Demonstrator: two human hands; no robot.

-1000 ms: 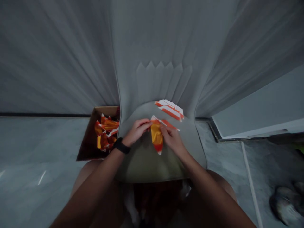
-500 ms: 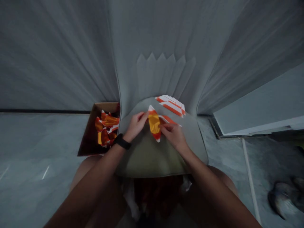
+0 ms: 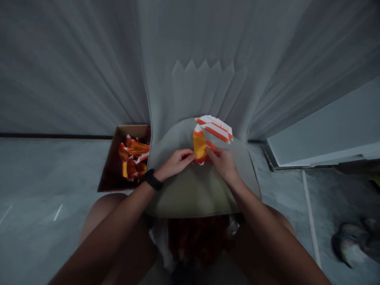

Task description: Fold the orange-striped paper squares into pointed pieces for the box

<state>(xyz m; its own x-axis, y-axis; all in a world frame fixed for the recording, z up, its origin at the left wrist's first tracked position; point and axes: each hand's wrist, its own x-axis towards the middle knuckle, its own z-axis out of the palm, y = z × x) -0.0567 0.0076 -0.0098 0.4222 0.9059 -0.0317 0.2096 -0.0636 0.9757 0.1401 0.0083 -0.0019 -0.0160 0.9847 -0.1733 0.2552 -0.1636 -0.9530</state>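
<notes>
Between my hands, above the chair seat (image 3: 190, 198), is an orange and yellow paper piece (image 3: 199, 144) with white pointed ends, standing nearly upright. My left hand (image 3: 180, 161), a black band on its wrist, pinches its lower left edge between thumb and fingers. On its lower right edge my right hand (image 3: 221, 160) is closed, thumb and fingertips together. Behind it, at the back of the seat, several flat orange and white strips (image 3: 216, 128) lie overlapping. Another orange strip (image 3: 210, 145) is partly covered by the paper piece and my right hand.
Left of the chair, an open cardboard box (image 3: 108, 174) on the floor holds several orange and yellow folded pieces (image 3: 133, 152). A grey pleated curtain (image 3: 74, 71) hangs behind. To the right stand a pale panel (image 3: 326, 122) and blurred shoes (image 3: 350, 243) on the floor.
The paper piece has turned more upright and shifted slightly right. My left hand has moved down and right to its lower edge; my right hand has moved slightly right.
</notes>
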